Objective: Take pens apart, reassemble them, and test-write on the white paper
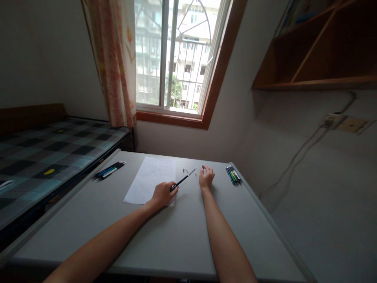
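Now | left hand (pixel 163 193): fingers closed round black pen (pixel 181 181) | right hand (pixel 207 179): fingers pinching small dark piece (pixel 203 167)

My left hand (pixel 162 193) grips a slim black pen (pixel 182 180) over the sheet of paper (pixel 145 177), the pen's thin tip aimed at two o'clock. My right hand (pixel 207 179) rests on the table (pixel 165 236) at about twelve, fingers curled, a dark bit at the fingertips too tiny to make out. Small loose pieces (pixel 184 170) lie just beside it, toward ten. A row of pens (pixel 110 170) sits at eleven; a second row (pixel 233 175) at one. Beyond, I see the window (pixel 150 70) at twelve, the bed (pixel 82 139) at ten, wooden shelves (pixel 318 84) at two.
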`<action>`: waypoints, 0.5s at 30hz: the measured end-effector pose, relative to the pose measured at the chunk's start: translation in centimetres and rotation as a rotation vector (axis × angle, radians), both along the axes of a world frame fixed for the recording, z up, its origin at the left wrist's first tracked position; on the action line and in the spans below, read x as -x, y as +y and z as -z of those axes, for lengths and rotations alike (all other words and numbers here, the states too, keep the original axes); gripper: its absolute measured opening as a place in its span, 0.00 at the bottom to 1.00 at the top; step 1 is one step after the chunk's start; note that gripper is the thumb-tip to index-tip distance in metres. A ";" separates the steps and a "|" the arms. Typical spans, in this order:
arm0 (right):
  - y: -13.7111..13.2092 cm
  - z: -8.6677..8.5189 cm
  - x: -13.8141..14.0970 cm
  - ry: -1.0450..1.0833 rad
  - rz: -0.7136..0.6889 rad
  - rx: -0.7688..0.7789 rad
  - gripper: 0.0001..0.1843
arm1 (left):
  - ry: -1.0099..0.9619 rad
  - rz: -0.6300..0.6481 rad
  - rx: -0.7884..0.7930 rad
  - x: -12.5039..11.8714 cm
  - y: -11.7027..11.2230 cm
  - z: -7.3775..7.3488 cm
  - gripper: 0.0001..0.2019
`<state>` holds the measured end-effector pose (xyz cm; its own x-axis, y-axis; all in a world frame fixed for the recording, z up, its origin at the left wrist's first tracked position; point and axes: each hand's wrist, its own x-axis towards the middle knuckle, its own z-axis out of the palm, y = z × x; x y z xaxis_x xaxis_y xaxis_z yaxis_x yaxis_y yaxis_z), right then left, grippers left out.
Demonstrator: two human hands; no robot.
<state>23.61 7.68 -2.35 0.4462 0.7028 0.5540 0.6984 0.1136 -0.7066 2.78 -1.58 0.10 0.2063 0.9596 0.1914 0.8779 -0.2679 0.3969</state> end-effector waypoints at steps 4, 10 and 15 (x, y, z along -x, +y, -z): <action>0.2 -0.3 0.0 0.288 -0.091 -0.157 0.13 | 0.008 -0.030 0.037 -0.1 -0.1 -0.1 0.17; 0.2 -1.1 0.5 0.682 -0.355 -0.187 0.15 | 0.013 -0.024 0.014 0.0 -0.1 -0.1 0.17; -0.8 -1.7 0.9 1.024 -0.774 0.044 0.14 | 0.001 -0.036 0.021 0.0 0.0 0.0 0.17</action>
